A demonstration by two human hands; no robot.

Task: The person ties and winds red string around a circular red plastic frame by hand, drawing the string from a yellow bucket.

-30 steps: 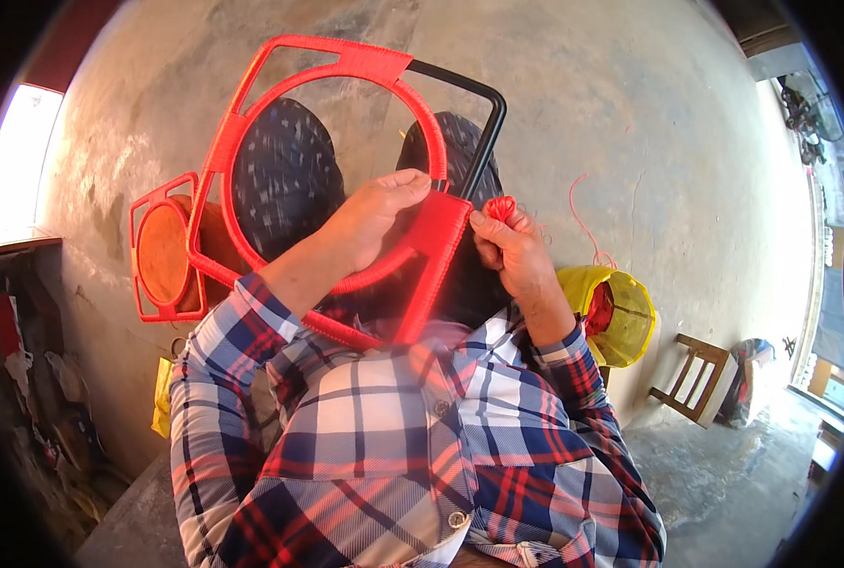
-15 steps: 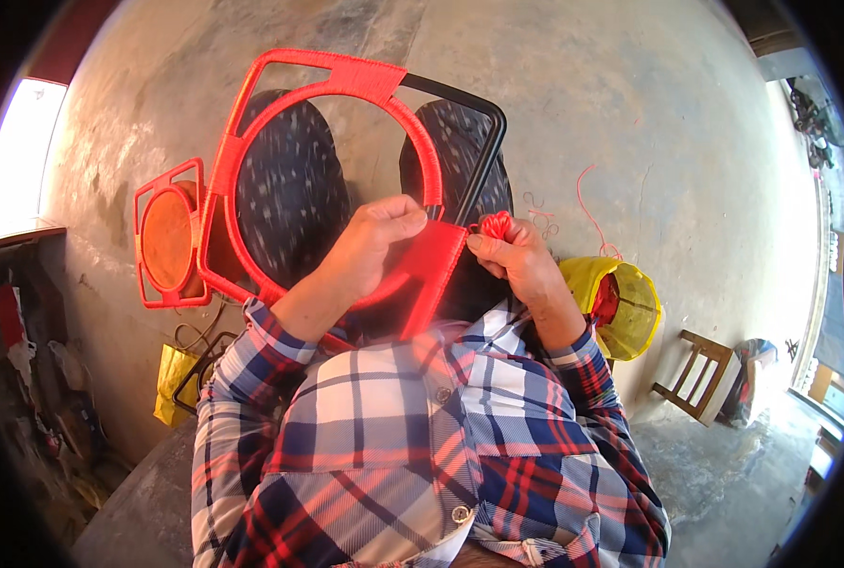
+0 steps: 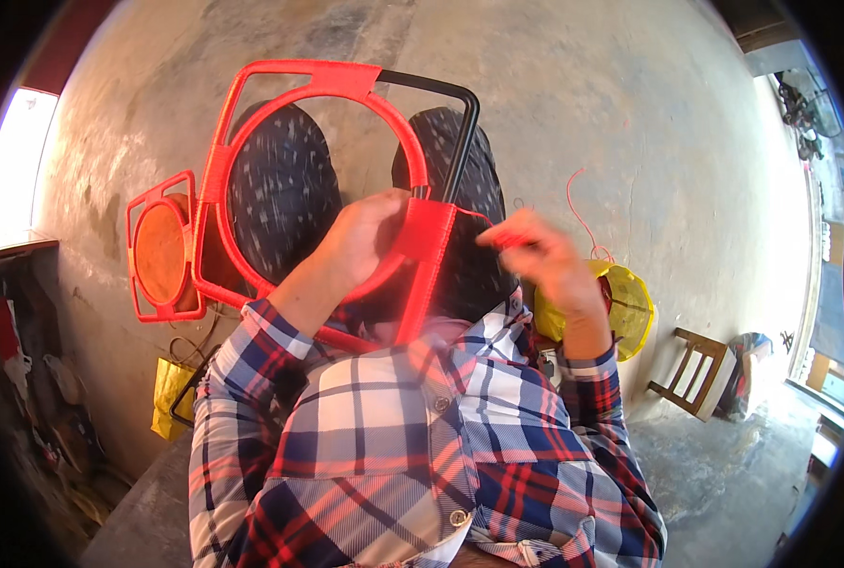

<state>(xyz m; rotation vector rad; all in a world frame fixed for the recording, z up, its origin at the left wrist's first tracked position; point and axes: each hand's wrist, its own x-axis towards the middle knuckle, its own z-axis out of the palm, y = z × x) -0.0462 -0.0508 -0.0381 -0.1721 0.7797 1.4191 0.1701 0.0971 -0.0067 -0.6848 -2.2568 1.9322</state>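
The left hand [image 3: 370, 237] is grasping the red-wrapped frame [image 3: 428, 232] by its lower band, presumably steadying it; the frame is extending above the knees [image 3: 284, 189], before the torso, probably for easy reach; the right hand [image 3: 540, 254], blurred, is seemingly pinching red cord [image 3: 474, 216] running from the band's edge; a yellow container [image 3: 635, 331] and wooden stool [image 3: 696, 374] are occupying the stained concrete floor [image 3: 554, 95] rightward.

Bright overall. Light comes in from both sides; far-left opening [image 3: 13, 170] blown out, floor [image 3: 748, 237] washed out toward the right. Lower left dim. Right hand's fingers [image 3: 528, 225] motion-blurred. Pinkish haze over upper shirt [image 3: 422, 445] front. Fisheye bending, black vignette at rim.
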